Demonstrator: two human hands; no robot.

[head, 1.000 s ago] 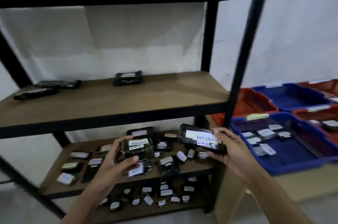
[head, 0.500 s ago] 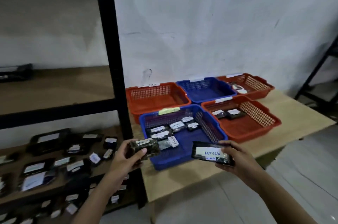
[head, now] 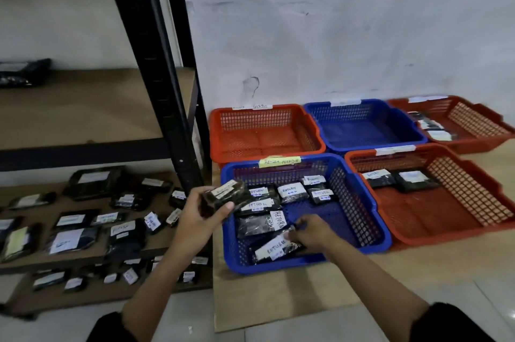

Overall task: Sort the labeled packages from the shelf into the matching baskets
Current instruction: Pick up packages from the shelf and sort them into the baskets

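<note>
My left hand [head: 199, 216] grips a small black package [head: 223, 195] with a white label, held over the left rim of the near blue basket [head: 370, 219], which carries a yellow tag. My right hand [head: 312, 233] reaches into that basket and pinches the edge of a flat black package labelled RETURN [head: 274, 249] lying on the basket floor at the front. Several other black RETURN packages [head: 291, 192] lie in the same basket. More labelled black packages [head: 75, 238] cover the lower shelves on the left.
A black shelf post [head: 156, 68] stands between the shelves and the baskets. On the low wooden table sit a red basket [head: 264, 129], a second blue basket [head: 362, 127], a far-right red basket [head: 459, 124] and a near red basket [head: 446, 202] holding two packages.
The view swung from the shelf to the baskets. My right hand lowered its RETURN package into the near blue basket. My left hand carried its package up to the basket's left rim.
</note>
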